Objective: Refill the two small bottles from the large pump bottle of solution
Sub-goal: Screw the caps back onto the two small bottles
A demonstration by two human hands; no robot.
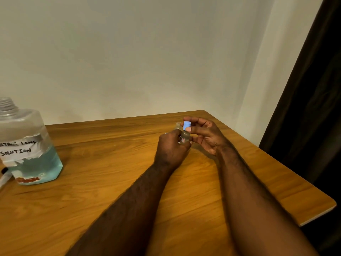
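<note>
A large clear bottle (29,145) stands at the table's left edge, its threaded neck uncapped, with pale blue liquid in its lower part and a handwritten label reading "lens solution". Toward the far right of the table my left hand (171,146) grips a small clear bottle (185,138) upright just above the tabletop. A second small clear bottle (178,126) shows behind it, mostly hidden by my fingers. My right hand (204,135) pinches a light blue cap (186,125) between thumb and fingertips, right at the top of the small bottle.
The wooden table (110,172) ends in a rounded corner at the far right and a front-right edge near my right forearm. A white tube with a black part (3,174) lies at the left border. A dark curtain (313,89) hangs on the right.
</note>
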